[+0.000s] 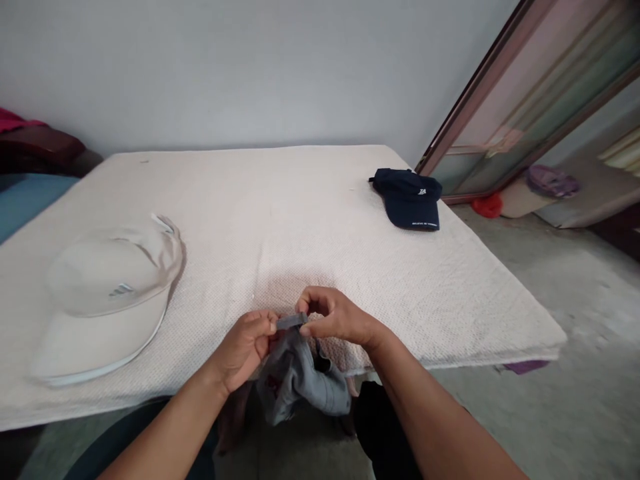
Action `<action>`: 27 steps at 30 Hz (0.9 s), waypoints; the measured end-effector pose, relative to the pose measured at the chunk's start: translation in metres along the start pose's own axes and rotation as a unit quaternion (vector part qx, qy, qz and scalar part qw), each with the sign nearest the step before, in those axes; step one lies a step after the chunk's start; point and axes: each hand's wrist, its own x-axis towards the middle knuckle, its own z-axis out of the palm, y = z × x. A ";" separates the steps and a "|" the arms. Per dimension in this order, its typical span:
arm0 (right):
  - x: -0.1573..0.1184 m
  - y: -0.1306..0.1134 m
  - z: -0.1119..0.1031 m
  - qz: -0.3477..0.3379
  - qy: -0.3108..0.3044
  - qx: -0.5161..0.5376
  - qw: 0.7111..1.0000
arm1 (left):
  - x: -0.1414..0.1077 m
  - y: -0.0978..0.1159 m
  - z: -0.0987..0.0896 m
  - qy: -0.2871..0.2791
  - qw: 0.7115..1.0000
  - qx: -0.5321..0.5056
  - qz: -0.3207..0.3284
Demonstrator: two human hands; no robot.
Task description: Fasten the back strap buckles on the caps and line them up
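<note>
A grey cap (315,383) hangs below the front edge of the table, its crown crumpled and partly in shadow. Its narrow grey strap (290,322) is stretched between my two hands. My left hand (247,343) pinches the strap's left end between thumb and fingers. At the other end, my right hand (337,317) has thumb and forefinger closed on the strap, near a small dark part that may be a buckle. The fingertips hide the strap's ends.
A cream cap (107,293) with a striped logo lies on the left of the cloth-covered table (300,213). Near the back right corner lies a navy cap (413,197). A grey wall (250,73) stands behind the table, and a glazed door frame (475,100) is at right.
</note>
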 end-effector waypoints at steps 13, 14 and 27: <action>-0.005 -0.002 0.002 0.028 -0.063 0.240 0.968 | -0.003 0.005 0.001 -0.082 0.995 -0.027 -0.052; -0.006 -0.003 0.002 0.031 -0.058 0.262 0.963 | -0.003 0.006 0.000 -0.090 0.994 -0.027 -0.049; 0.007 -0.006 0.006 0.010 0.084 0.289 0.953 | -0.008 0.001 0.010 -0.175 0.973 0.117 -0.094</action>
